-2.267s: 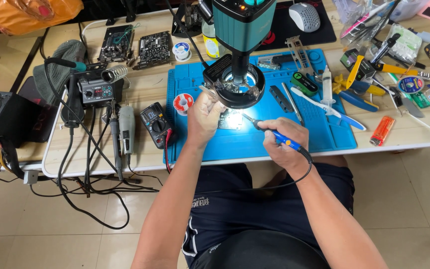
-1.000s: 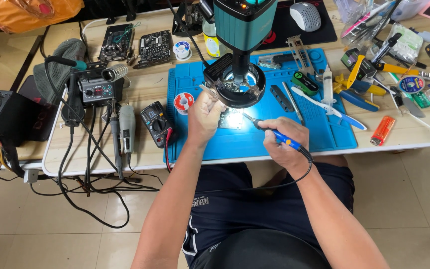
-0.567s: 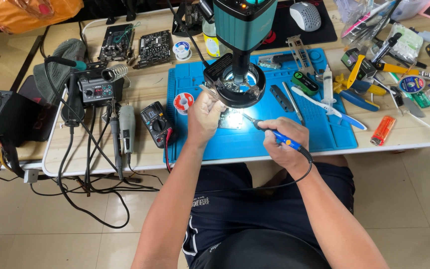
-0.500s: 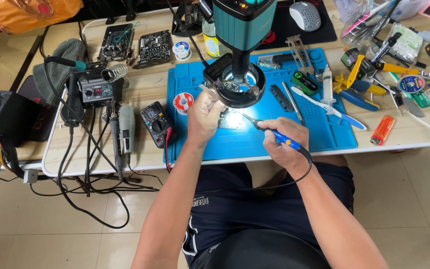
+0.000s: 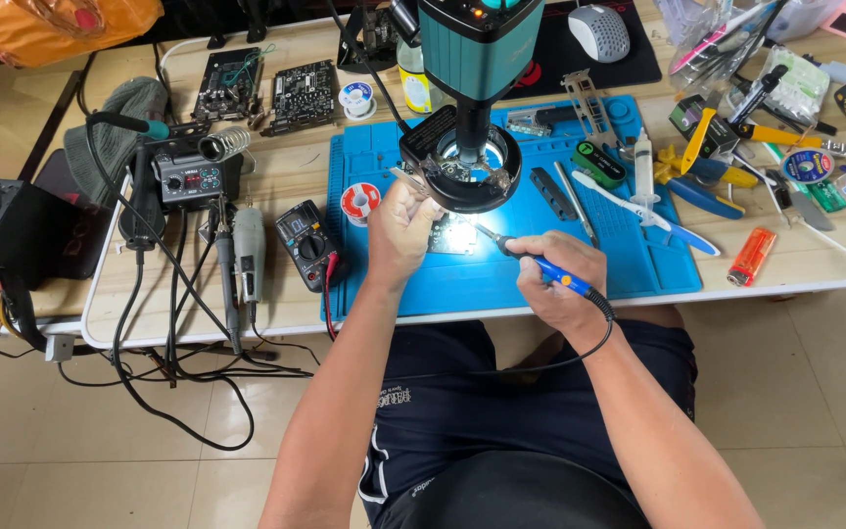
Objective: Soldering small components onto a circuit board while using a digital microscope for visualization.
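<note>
Soldering iron [image 5: 540,266] pinched pen-style in right hand [image 5: 558,284]; left hand [image 5: 399,230] fingers pinch tweezers [image 5: 405,178] over the lit circuit board [image 5: 454,235]. I'd brace both wrists on the blue mat [image 5: 501,279].

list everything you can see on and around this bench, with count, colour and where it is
silicone work mat: 1, blue, middle of the bench
microscope: 1, teal, over the mat, lit ring light at its base
small circuit board: 1, pale, under the light
solder spool: 1, red and white, mat's left edge
multimeter: 1, black, left of the mat
soldering station: 1, black, far left
circuit boards: 2, black, back left
computer mouse: 1, grey, back on a black pad
lighter: 1, orange, right of the mat
left hand: 1, at the board's left side, holding tweezers
right hand: 1, fingers around a blue soldering iron, tip toward the board
</note>
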